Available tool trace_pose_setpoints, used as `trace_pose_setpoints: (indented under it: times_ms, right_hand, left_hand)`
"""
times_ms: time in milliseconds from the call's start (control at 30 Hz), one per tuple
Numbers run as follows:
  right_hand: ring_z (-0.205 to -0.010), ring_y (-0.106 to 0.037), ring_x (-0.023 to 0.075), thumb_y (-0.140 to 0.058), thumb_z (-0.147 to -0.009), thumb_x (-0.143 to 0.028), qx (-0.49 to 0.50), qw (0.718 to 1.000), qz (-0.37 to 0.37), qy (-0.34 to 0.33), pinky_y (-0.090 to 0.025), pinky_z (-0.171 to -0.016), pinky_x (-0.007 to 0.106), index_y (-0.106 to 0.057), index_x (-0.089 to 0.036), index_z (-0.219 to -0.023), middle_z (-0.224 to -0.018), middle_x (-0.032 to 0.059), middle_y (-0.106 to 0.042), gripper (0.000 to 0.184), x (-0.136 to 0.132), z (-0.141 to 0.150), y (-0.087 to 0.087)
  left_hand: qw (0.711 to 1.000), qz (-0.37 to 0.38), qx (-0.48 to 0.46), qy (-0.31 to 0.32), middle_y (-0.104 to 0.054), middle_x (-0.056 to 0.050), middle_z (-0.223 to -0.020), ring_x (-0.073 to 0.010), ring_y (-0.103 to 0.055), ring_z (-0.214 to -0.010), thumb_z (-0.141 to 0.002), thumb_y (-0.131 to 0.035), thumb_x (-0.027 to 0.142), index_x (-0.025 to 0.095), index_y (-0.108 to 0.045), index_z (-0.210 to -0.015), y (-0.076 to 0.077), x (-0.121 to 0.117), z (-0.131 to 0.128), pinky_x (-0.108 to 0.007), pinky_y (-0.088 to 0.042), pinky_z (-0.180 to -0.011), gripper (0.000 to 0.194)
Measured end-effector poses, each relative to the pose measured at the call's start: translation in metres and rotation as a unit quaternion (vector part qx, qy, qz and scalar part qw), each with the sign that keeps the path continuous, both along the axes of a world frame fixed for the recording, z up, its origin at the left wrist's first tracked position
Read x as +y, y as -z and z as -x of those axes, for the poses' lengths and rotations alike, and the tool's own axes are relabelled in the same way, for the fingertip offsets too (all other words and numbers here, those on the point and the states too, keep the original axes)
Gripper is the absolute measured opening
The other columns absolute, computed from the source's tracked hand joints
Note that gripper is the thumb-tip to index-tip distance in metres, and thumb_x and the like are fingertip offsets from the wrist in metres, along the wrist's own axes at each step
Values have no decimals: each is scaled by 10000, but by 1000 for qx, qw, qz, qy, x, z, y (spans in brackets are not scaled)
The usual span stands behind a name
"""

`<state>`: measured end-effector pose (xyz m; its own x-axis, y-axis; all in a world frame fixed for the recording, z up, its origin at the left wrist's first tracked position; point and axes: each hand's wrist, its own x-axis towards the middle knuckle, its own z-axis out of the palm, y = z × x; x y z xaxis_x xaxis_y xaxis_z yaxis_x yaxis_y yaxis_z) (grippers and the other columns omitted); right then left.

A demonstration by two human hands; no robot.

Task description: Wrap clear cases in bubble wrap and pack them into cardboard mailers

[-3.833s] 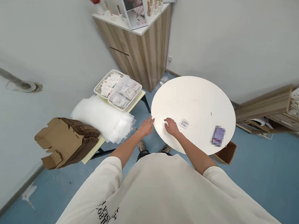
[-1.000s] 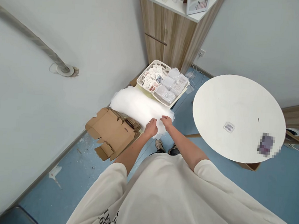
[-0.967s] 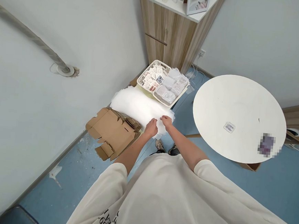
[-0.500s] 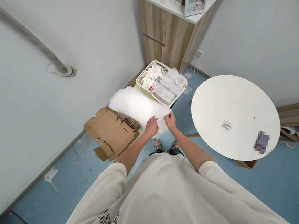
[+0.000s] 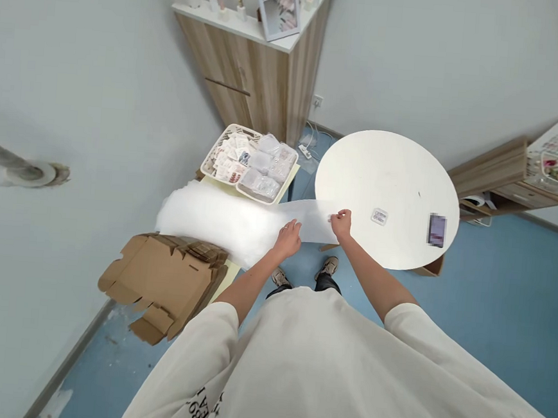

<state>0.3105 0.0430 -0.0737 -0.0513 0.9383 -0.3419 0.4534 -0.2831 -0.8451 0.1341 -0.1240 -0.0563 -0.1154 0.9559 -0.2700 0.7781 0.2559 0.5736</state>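
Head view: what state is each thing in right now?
Left hand: resting on the sheeting, fingers curled.
Right hand: gripping the sheeting's far end.
Translucent white sheeting: stretched into a flat strip between the hands, the rest in a soft mound.
Cardboard box blanks: stacked flat, unfolded.
White basket: full of small packets.
Round white table: level, bearing a small packet lying flat.

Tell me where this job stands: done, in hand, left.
Done: one packet lies on the round white table. In hand: the left hand and right hand hold a translucent foam sheet. Left: flat cardboard box blanks unfolded, basket of packets full.
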Motion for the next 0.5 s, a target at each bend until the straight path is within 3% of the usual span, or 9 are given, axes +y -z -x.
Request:
trace_pose_setpoints:
  times_ms: [133, 267, 500]
  right_hand:
    - [-745, -653, 174, -532, -766, -282, -4, 1000, -18, 6, -486, -703, 309, -590, -215, -892, -967, 46, -678, 154, 31, -46, 7]
    - [-788, -662, 192, -500, -795, -300, -10, 1000, -15, 18, -525, -718, 330, -688, -197, -971, -1076, 78, -708, 277, 69, -90, 15]
    - [-887, -700, 187, -506, -786, -251, -2, 999, 5, 45, -562, -857, 360, -709, -180, -1096, -1185, 97, -700, 377, 147, -160, 32]
  left_hand:
    - [1000, 9, 0, 25, -286, -170, -1656, -341, -281, -1528, -954, -435, 197, 179, -372, -1506, 7, 39, -33, -513, -308, -1194, 557]
    - [999, 28, -4, 40, -297, -168, -1653, -341, -273, -1533, -951, -440, 207, 193, -375, -1508, 14, 79, -71, -533, -312, -1192, 560]
    - [997, 56, 11, 51, -304, -175, -1649, -351, -286, -1524, -951, -454, 207, 185, -412, -1485, 25, 155, -143, -528, -318, -1191, 535]
